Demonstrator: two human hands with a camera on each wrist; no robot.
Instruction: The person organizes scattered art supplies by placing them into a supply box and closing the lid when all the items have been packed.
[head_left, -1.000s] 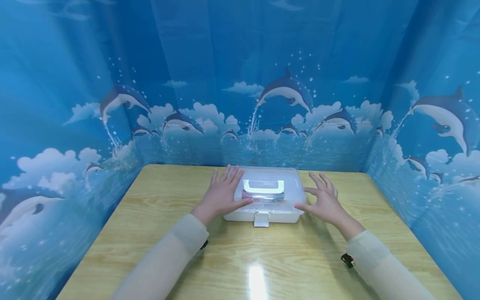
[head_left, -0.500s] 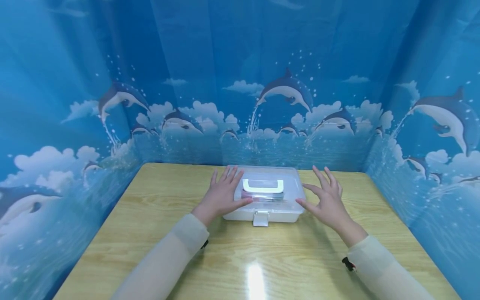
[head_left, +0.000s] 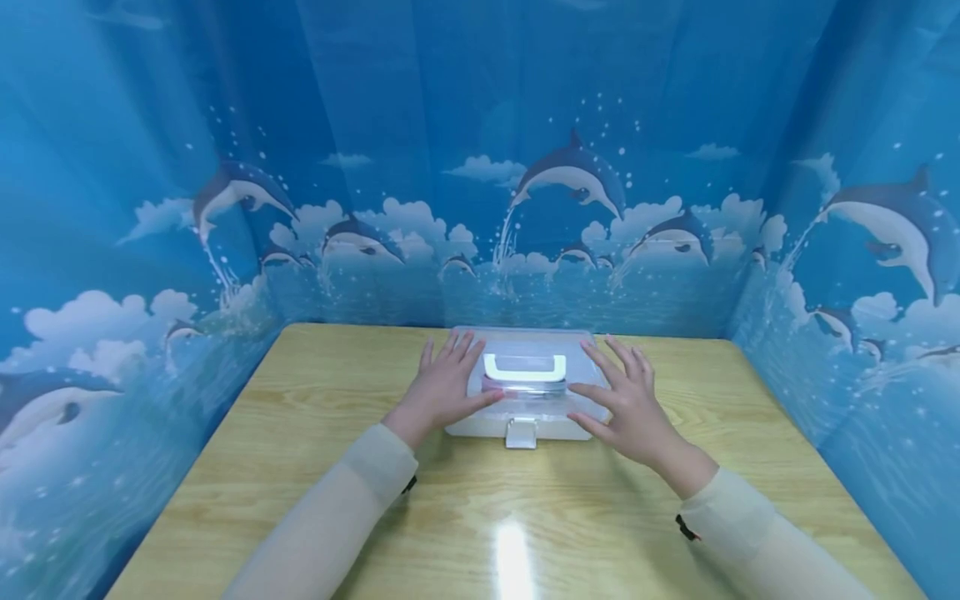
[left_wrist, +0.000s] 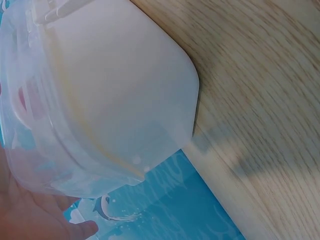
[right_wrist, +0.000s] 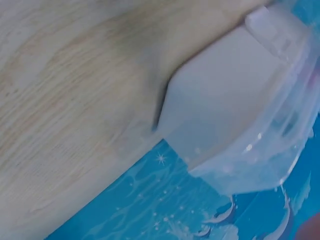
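Note:
A storage box (head_left: 540, 404) with a white base and a clear lid stands near the table's far edge. On its lid is a white carry handle (head_left: 525, 375), and a latch (head_left: 521, 434) hangs at the front. My left hand (head_left: 442, 389) is spread along the lid's left side; whether it touches cannot be told. Fingers spread, my right hand (head_left: 626, 408) reaches over the lid's right side, thumb toward the front. Contact there is unclear too. Something pinkish inside the box (left_wrist: 120, 75) shows blurred through the clear lid in the left wrist view.
The wooden table (head_left: 315, 467) extends in front of and on both sides of the box. Blue dolphin-print curtains (head_left: 420, 125) enclose its back and sides. A bright light reflection (head_left: 513, 558) lies on the tabletop near the front.
My right hand first drew slightly away from the box, then moved left over the lid's right side. The left hand has stayed in place beside the box, which stands where it was.

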